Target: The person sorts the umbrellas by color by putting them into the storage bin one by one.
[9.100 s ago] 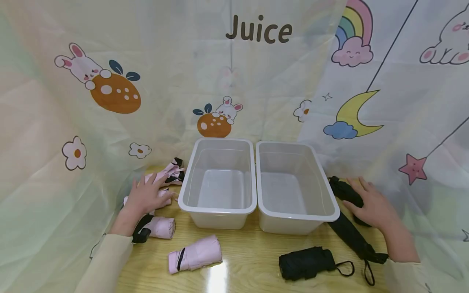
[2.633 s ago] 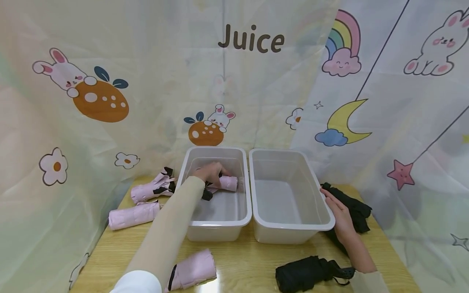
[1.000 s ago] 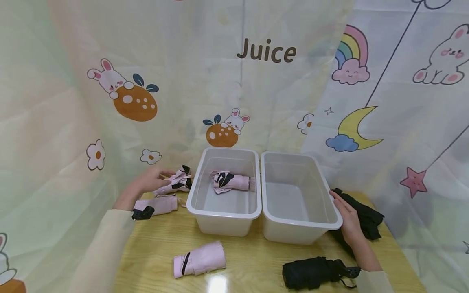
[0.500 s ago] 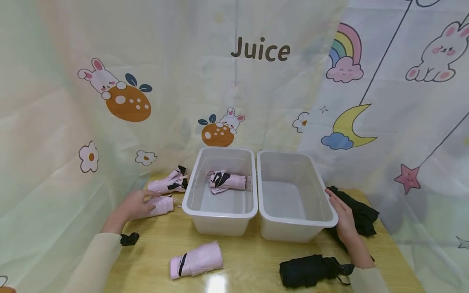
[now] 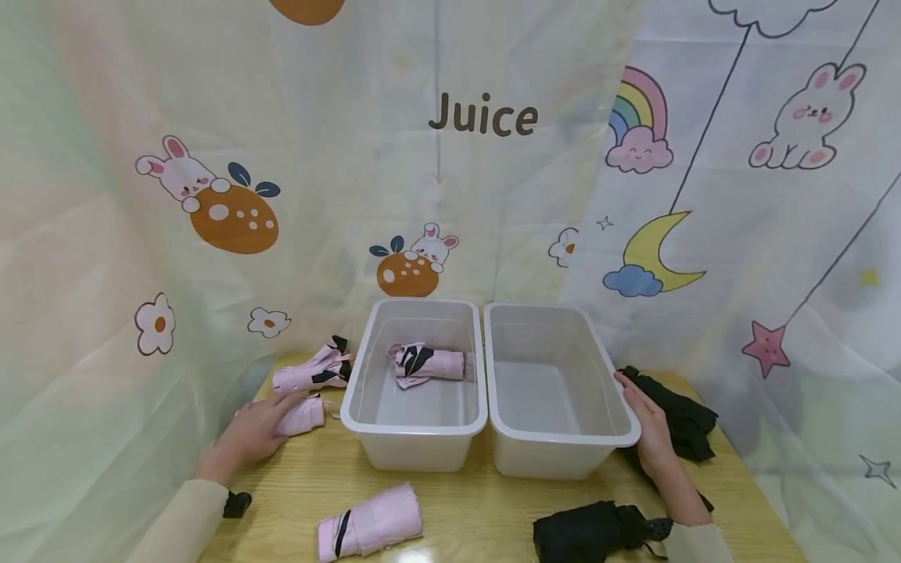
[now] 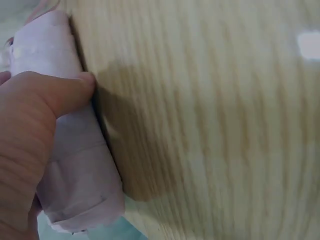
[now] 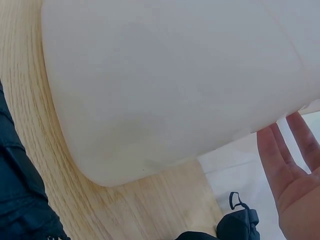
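Note:
At the left, my left hand (image 5: pixel 249 434) grips a pink folding umbrella (image 5: pixel 301 416) lying on the table. The left wrist view shows the thumb (image 6: pixel 75 90) across that umbrella (image 6: pixel 82 170). Another pink umbrella (image 5: pixel 310 375) lies just behind it. A third (image 5: pixel 432 363) rests in the left white bin (image 5: pixel 415 450). My right hand (image 5: pixel 655 434) touches the outer side of the right white bin (image 5: pixel 556 461), fingers straight (image 7: pixel 267 155). Black folding umbrellas (image 5: pixel 679 422) lie beside that hand, partly hidden by it.
In front of the bins lie one pink umbrella (image 5: pixel 369 522) and one black umbrella (image 5: pixel 587 532). A printed curtain (image 5: pixel 338 195) closes off the back and sides of the wooden table (image 5: pixel 457 508).
My left hand left a pink umbrella in the left bin, went back left and took hold of another. The right hand moved from the black umbrellas to the right bin, then stayed there.

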`<state>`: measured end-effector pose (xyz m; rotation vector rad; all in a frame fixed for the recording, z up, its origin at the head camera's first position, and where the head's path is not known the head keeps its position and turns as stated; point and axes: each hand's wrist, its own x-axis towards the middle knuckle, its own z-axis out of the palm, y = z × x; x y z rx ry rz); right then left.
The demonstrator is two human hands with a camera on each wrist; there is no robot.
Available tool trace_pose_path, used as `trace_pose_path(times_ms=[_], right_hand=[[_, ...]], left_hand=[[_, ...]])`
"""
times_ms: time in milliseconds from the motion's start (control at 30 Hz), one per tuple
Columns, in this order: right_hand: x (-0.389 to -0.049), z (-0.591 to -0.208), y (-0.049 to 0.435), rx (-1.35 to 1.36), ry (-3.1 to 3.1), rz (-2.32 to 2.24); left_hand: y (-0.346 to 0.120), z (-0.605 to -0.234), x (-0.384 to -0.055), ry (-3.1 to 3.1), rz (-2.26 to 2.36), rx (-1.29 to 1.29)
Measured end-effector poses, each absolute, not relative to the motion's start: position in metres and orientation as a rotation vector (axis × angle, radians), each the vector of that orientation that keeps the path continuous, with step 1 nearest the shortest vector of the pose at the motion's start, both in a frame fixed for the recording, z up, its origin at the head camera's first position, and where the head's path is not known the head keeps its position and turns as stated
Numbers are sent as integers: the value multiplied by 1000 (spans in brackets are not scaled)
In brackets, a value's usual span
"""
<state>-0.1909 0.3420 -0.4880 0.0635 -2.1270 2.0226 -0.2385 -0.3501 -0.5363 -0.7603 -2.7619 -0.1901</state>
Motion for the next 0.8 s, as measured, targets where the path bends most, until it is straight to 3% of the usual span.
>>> trace_pose_path(times_ms=[267,800], right_hand=[[-194,-484,337,106,-2079,2048],[-194,-490,340,79,-2042,2075]], left_hand=[[-361,-548,-240,-2627,-199,-819],[-348,-538,-246,-2712,-110,-834]])
